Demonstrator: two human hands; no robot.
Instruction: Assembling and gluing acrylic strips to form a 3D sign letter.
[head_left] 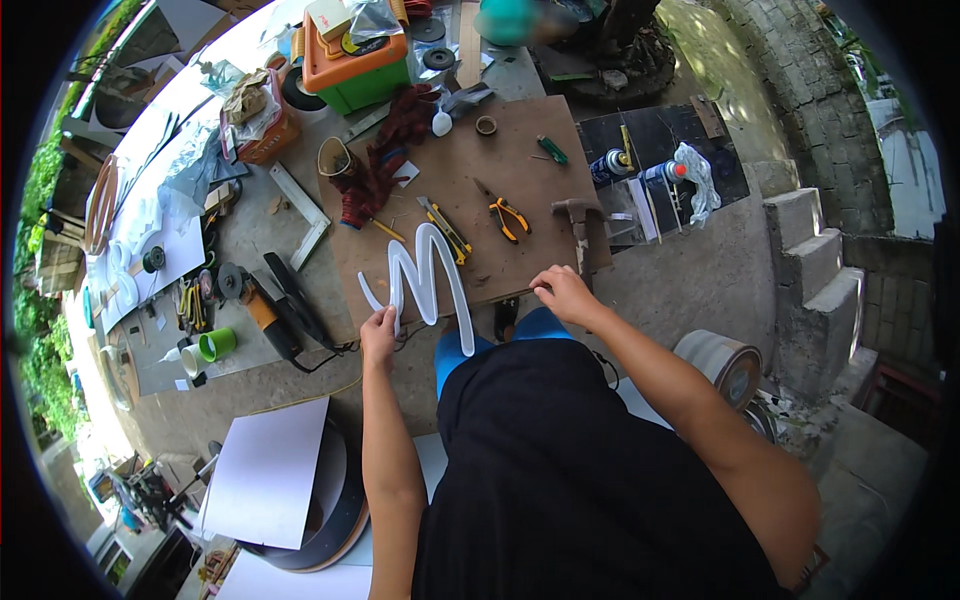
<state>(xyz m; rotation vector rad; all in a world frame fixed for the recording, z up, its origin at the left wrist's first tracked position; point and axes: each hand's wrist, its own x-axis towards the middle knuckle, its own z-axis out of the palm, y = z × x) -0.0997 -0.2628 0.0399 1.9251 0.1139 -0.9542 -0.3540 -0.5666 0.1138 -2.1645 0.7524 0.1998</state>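
My left hand [379, 338] grips a white letter M [428, 272] by its lower left part, raised over the near edge of the brown board. The letter has rounded strokes and a long right leg that hangs down toward my lap. My right hand [562, 293] is at the table's front edge, fingers curled in; whether they hold anything small is hidden. Just beyond it lies a hammer [580, 225]. Past the letter lie a yellow utility knife [447, 232] and orange-handled pliers [509, 216].
An angle grinder [268, 318] and a green cup [217, 345] sit at the left. Farther back are an orange-lidded green box [360, 65], dark red gloves [390, 140] and a green-handled screwdriver [551, 150]. Spray cans [612, 165] stand at the right, near concrete steps [815, 260].
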